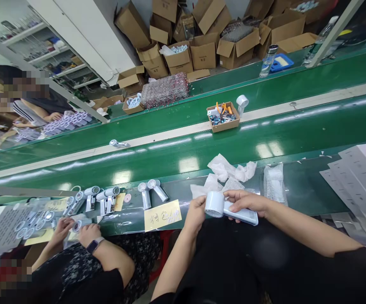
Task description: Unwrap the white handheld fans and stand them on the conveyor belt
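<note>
Step, apparently: handling fan (218, 206), desk's (306, 185) near edge.
Left hand (197, 213) grips head (213, 203), right hand (246, 201) handle (243, 215); next move likely needs both steady.

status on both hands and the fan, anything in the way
Left hand at fan's head, right hand gripping its handle. Handheld fan held near table edge. Crumpled white wrapping just beyond, not blocking.

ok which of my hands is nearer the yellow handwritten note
Left. Your left hand is just right of the yellow handwritten note, apart from it; your right hand is farther right, holding the handheld fan.
</note>
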Available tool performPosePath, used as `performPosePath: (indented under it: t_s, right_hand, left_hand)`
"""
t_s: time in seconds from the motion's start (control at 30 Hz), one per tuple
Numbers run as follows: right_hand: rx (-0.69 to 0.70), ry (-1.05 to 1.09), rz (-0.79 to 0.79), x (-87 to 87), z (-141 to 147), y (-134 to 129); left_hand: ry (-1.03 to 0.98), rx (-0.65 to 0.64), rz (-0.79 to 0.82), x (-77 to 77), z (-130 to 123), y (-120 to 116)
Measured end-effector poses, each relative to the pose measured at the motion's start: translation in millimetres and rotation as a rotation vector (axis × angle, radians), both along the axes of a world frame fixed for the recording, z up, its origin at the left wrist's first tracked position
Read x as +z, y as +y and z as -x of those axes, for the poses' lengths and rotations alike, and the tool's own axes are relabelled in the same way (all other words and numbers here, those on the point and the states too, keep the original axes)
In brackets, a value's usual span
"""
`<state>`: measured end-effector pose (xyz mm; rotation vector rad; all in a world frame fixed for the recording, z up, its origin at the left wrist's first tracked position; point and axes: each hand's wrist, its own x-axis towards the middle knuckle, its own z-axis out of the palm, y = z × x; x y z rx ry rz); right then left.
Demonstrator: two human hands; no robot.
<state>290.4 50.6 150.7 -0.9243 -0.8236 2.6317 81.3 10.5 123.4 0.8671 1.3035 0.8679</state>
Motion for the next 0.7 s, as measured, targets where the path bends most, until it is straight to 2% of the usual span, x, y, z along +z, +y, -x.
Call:
performPosePath:
  t_s: [0.07, 0.13, 0.27, 0.37, 0.47, 0.57, 0.7]
  right_hand:
    - [-0.034, -0.078, -0.033, -0.2, -8, -3]
    - [-0.047, -0.091, -0.050, 1.4, -14, -6]
    - [-0.042, -0.001, -0.062, 4.5, -18, -10]
    - [-0.046, 0.018, -0.037, 3.6, -18, -12]
    - [-0.093, -0.046, -0.040, 1.2, -19, -15]
    - [-0.232, -0.142, -0.025, 1.1, -21, -22]
    - [-0.305, -0.199, -0.055, 8.9, -18, -32]
  left_hand:
    - [-0.022, 0.145, 0.047, -3.4, -1, -3]
    - [0.001, 0.152, 0.015, -2.2, -4, -3]
    - [0.052, 0.016, -0.121, 8.8, -5, 4]
    - [0.186, -0.166, -0.225, 14.2, -1, 7]
    - [0.488, -0.254, -0.463, 14.5, 2, 0]
    - [0.785, -0.199, -0.757, 14.8, -2, -16]
    - [0.947, -0.088, -1.036, 20.7, -18, -29]
